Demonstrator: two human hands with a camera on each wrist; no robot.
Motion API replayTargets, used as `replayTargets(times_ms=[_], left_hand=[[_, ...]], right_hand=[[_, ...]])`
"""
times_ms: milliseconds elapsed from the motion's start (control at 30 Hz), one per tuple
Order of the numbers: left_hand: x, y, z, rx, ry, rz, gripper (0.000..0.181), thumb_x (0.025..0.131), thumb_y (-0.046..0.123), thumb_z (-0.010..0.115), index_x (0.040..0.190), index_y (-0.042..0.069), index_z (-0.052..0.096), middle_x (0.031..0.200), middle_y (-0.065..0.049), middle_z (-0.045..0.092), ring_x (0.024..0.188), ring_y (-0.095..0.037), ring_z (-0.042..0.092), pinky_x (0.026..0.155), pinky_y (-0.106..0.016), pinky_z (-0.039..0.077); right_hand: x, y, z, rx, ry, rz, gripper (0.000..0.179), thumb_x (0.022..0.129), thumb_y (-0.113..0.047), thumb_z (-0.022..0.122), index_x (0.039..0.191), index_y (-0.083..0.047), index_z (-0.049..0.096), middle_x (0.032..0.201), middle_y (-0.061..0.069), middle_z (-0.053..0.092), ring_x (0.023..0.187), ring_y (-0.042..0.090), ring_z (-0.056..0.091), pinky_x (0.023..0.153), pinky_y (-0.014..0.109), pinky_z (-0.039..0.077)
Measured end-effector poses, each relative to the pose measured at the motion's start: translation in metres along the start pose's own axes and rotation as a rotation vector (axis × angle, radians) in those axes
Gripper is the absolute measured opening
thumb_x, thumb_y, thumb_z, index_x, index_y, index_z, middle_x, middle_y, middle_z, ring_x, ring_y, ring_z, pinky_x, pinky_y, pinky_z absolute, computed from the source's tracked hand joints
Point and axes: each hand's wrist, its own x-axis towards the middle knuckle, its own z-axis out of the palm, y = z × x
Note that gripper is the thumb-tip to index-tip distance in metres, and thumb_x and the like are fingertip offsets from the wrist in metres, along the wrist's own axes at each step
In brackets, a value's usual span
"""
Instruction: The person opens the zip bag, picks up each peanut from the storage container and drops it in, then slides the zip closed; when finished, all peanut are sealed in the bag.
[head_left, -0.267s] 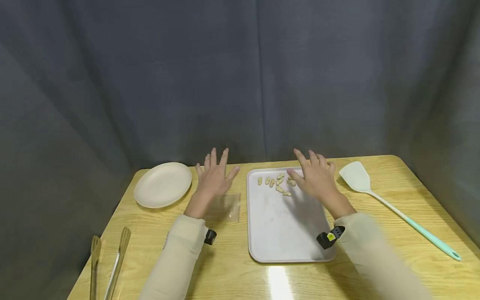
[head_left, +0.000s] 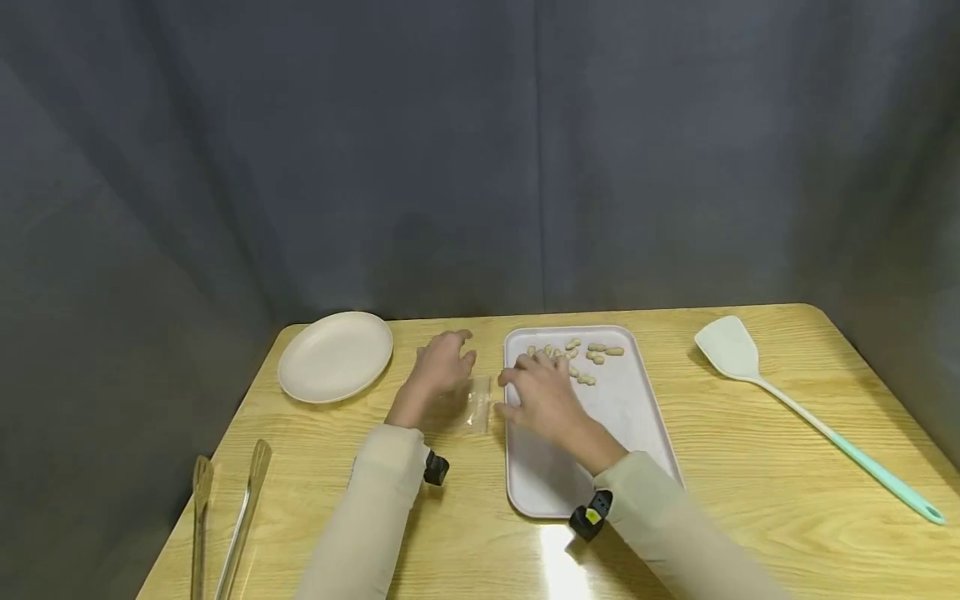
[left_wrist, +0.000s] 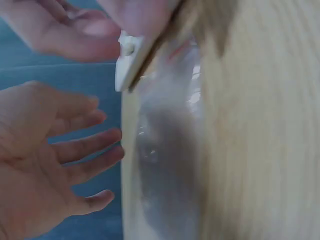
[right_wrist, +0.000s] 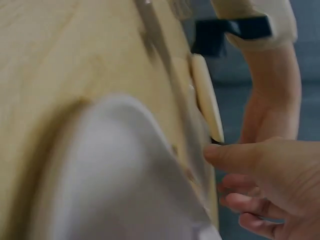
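One plate (head_left: 335, 358) and one spatula (head_left: 821, 426) (mint-handled) flank the tray (head_left: 622, 412).

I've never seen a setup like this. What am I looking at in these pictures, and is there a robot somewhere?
No robot here: these are a person's bare hands. The wide picture comes from a camera worn on the head, looking forward and down. The other two, rather blurred, come from cameras on each wrist.

On the wooden table lies a pale tray with peanuts toward its far end. Left of it is what looks like a clear plastic bag, then a round plate and metal tongs. A spatula lies on the right.

The left hand is by the bag, the right hand above the tray's left side. Neither appears to hold anything.
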Motion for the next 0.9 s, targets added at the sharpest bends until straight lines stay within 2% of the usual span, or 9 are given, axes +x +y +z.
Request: replayTargets(times_ms=[67, 200, 267, 367, 500, 567, 633, 767, 900], left_hand=[[0.005, 0.002, 0.011, -0.032, -0.060, 0.026, 0.037, 0.101, 0.017, 0.056, 0.134, 0.000, 0.058, 0.130, -0.017, 0.062, 0.124, -0.036, 0.054, 0.102, -0.061, 0.035], [0.011, 0.007, 0.027, -0.060, -0.128, 0.055, 0.029, 0.101, 0.016, 0.056, 0.124, 0.002, 0.066, 0.119, -0.012, 0.068, 0.117, -0.033, 0.058, 0.103, -0.063, 0.033], [0.013, 0.006, 0.032, -0.056, -0.124, 0.047, 0.026, 0.100, 0.016, 0.056, 0.120, 0.003, 0.068, 0.116, -0.010, 0.068, 0.114, -0.031, 0.059, 0.103, -0.065, 0.031], [0.012, 0.002, 0.036, -0.055, -0.117, 0.018, 0.018, 0.099, 0.014, 0.059, 0.108, 0.006, 0.071, 0.106, -0.007, 0.069, 0.105, -0.029, 0.061, 0.102, -0.067, 0.029], [0.008, -0.005, 0.036, -0.111, -0.118, 0.010, 0.012, 0.098, 0.014, 0.059, 0.093, 0.009, 0.068, 0.089, -0.003, 0.065, 0.087, -0.023, 0.058, 0.099, -0.065, 0.031], [0.006, -0.008, 0.035, -0.187, -0.110, 0.006, 0.012, 0.099, 0.013, 0.057, 0.090, 0.010, 0.064, 0.084, -0.002, 0.062, 0.080, -0.020, 0.055, 0.095, -0.057, 0.038], [0.004, -0.010, 0.032, -0.283, -0.097, 0.008, 0.012, 0.100, 0.013, 0.054, 0.091, 0.009, 0.061, 0.082, -0.003, 0.059, 0.074, -0.019, 0.053, 0.083, -0.047, 0.044], [0.000, -0.013, 0.025, -0.459, -0.073, 0.011, 0.012, 0.103, 0.012, 0.052, 0.096, 0.006, 0.060, 0.079, -0.006, 0.057, 0.068, -0.018, 0.050, 0.063, -0.032, 0.044], [-0.001, -0.016, 0.019, -0.621, -0.042, 0.027, 0.010, 0.103, 0.009, 0.053, 0.099, 0.002, 0.060, 0.077, -0.005, 0.057, 0.068, -0.015, 0.049, 0.062, -0.028, 0.040]], right_hand=[[0.000, -0.012, 0.013, 0.007, -0.072, -0.033, 0.026, 0.077, -0.036, 0.083, 0.092, -0.017, 0.073, 0.089, 0.000, 0.060, 0.085, 0.024, 0.049, 0.077, 0.045, 0.033], [-0.002, -0.020, 0.028, -0.035, -0.130, 0.003, 0.024, 0.070, -0.035, 0.087, 0.072, -0.024, 0.066, 0.077, -0.006, 0.055, 0.076, 0.021, 0.044, 0.072, 0.041, 0.030], [-0.001, -0.021, 0.031, -0.063, -0.122, 0.000, 0.024, 0.069, -0.032, 0.088, 0.069, -0.025, 0.065, 0.075, -0.007, 0.055, 0.075, 0.020, 0.044, 0.072, 0.041, 0.030], [-0.001, -0.022, 0.035, -0.048, -0.108, -0.028, 0.023, 0.071, -0.030, 0.087, 0.069, -0.026, 0.065, 0.075, -0.007, 0.056, 0.074, 0.020, 0.043, 0.071, 0.041, 0.029], [-0.003, -0.023, 0.037, -0.017, -0.093, -0.029, 0.023, 0.073, -0.030, 0.087, 0.069, -0.024, 0.065, 0.073, -0.008, 0.055, 0.072, 0.019, 0.041, 0.070, 0.041, 0.028], [-0.005, -0.024, 0.036, -0.018, -0.085, -0.020, 0.023, 0.074, -0.031, 0.087, 0.070, -0.023, 0.065, 0.073, -0.008, 0.054, 0.072, 0.019, 0.040, 0.070, 0.041, 0.027], [-0.006, -0.023, 0.033, -0.025, -0.072, -0.014, 0.021, 0.075, -0.033, 0.086, 0.075, -0.022, 0.068, 0.074, -0.008, 0.056, 0.073, 0.018, 0.041, 0.071, 0.041, 0.028], [-0.007, -0.020, 0.024, -0.036, -0.051, 0.003, 0.024, 0.076, -0.036, 0.086, 0.086, -0.018, 0.074, 0.081, -0.005, 0.061, 0.077, 0.019, 0.043, 0.073, 0.042, 0.029], [-0.010, -0.015, 0.017, -0.006, -0.025, 0.014, 0.024, 0.077, -0.035, 0.085, 0.085, -0.016, 0.075, 0.085, -0.003, 0.066, 0.079, 0.021, 0.047, 0.075, 0.044, 0.030]])
